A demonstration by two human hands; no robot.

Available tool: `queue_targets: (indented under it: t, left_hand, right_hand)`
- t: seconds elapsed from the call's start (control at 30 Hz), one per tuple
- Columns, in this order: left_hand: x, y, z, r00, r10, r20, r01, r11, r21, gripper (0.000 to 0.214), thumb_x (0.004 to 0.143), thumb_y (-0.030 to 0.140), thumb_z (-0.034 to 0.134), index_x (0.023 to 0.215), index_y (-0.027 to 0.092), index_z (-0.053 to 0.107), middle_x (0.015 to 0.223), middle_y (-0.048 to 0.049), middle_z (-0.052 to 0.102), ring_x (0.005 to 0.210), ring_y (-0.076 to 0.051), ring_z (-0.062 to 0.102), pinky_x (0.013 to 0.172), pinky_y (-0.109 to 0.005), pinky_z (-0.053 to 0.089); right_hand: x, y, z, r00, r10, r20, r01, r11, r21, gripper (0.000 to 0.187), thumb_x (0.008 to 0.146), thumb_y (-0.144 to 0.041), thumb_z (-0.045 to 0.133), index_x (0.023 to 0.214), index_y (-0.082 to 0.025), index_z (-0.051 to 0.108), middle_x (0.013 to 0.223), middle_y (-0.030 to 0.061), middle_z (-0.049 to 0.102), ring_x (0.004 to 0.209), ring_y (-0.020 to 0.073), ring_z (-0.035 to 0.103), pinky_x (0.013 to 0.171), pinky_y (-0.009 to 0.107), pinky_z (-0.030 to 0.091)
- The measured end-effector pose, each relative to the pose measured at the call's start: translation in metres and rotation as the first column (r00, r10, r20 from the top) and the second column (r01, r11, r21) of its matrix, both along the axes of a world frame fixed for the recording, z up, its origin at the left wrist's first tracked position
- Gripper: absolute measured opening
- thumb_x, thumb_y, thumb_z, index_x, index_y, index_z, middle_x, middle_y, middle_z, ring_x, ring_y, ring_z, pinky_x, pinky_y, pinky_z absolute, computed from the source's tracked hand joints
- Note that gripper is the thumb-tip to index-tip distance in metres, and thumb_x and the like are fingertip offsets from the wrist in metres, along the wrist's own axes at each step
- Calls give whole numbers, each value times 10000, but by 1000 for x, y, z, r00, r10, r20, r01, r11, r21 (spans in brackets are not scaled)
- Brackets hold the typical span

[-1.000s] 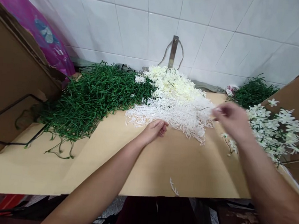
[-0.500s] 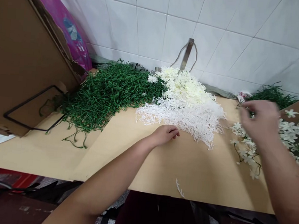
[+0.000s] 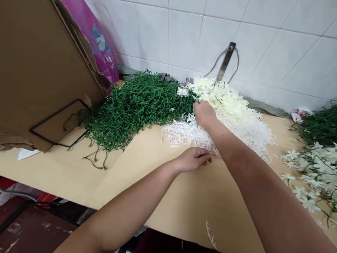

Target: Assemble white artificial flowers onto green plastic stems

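Observation:
My left hand rests on the tan board in front of the white stamens, its fingers curled closed; whatever they may hold is hidden. Stretched across the board, my right hand is at the right edge of the heap of green plastic stems, fingertips pinched together among the stems. What sits in that pinch is too hidden to name. Cream artificial flower petals are piled just beyond it to the right. Beneath my right wrist spreads a pile of thin white stamens.
At the right lie white flowers on green stems, with more dark green stems behind. A cardboard box and a pink bag stand on the left. A metal strip with a cord leans on the tiles. Loose white stamens lie near the front edge.
My right hand has moved from the white flowers at the right over to the edge of the green stem heap. My left hand stays nearly in place. The view has shifted slightly right.

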State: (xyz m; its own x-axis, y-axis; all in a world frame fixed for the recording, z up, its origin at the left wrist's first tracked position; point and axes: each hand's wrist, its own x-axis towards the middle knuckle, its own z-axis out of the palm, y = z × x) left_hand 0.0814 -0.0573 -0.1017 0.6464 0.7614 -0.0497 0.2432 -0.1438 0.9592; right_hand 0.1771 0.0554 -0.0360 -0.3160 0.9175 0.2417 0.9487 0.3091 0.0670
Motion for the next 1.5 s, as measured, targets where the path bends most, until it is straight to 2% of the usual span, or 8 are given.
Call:
queue_targets:
  t: [0.17, 0.37, 0.57, 0.73, 1.03, 1.2, 1.4, 1.5]
  left_hand:
    - [0, 1, -2, 999, 7, 45, -5, 999, -48, 268, 860, 353, 453, 788, 146, 609, 629, 21, 500, 555, -79, 432, 549, -222, 341]
    - [1, 5, 0, 951, 135, 279, -69, 969, -236, 349, 738, 475, 616, 790, 129, 617, 615, 24, 520, 526, -66, 452, 519, -214, 353]
    - [-4, 11, 2, 809, 299, 505, -86, 912, -402, 495, 617, 548, 723, 897, 150, 632, 784, -9, 626, 581, -65, 531, 552, -209, 400]
    - [-3, 11, 2, 819, 297, 490, -108, 920, -377, 429, 584, 463, 778, 840, 137, 666, 682, 14, 596, 562, -49, 499, 552, -192, 386]
    - [0, 9, 5, 854, 298, 426, -126, 913, -387, 139, 646, 224, 657, 734, 120, 632, 675, 9, 606, 553, -49, 507, 557, -191, 379]
    - [3, 5, 9, 920, 245, 306, -145, 938, -314, 116, 675, 100, 525, 756, 125, 604, 605, 37, 564, 512, -48, 482, 559, -197, 366]
    - [5, -2, 14, 983, 129, 133, -105, 979, -175, 117, 774, 193, 509, 731, 132, 599, 549, 50, 483, 509, -63, 422, 531, -205, 317]
    - [4, -3, 13, 994, 103, 35, -100, 992, -77, 147, 782, 210, 512, 784, 133, 637, 598, 33, 518, 582, -81, 464, 596, -214, 353]
  right_hand:
    - [9, -5, 1, 998, 31, -51, -30, 999, 28, 258, 833, -47, 410, 969, -88, 625, 1006, 190, 605, 964, 280, 528, 752, 364, 413]
    - [37, -53, 5, 883, 164, -439, -75, 974, 213, 99, 817, -143, 491, 785, -162, 583, 842, 93, 611, 795, 209, 543, 715, 336, 429]
    - [55, -117, -30, 816, 385, -431, -229, 901, 369, 131, 852, -153, 467, 755, -195, 545, 745, 66, 575, 747, 196, 526, 679, 320, 440]
    - [63, -141, -49, 809, 406, -425, -263, 896, 357, 128, 883, -181, 468, 778, -201, 537, 755, 60, 571, 741, 185, 530, 680, 310, 456]
    - [58, -165, -55, 847, 377, -376, -290, 919, 268, 147, 882, -160, 458, 787, -192, 565, 791, 82, 616, 773, 196, 552, 699, 328, 478]
    - [57, -172, -51, 780, 344, -522, -303, 938, 166, 119, 845, -160, 501, 782, -171, 602, 761, 67, 621, 705, 165, 560, 650, 303, 468]
    - [78, -154, -26, 584, 28, -812, -212, 970, -120, 165, 796, -318, 565, 735, -171, 610, 672, 21, 621, 602, 124, 536, 575, 260, 432]
    - [89, -136, -23, 571, -139, -809, -80, 971, -223, 161, 777, -313, 563, 763, -159, 608, 663, 21, 606, 576, 126, 515, 561, 269, 430]
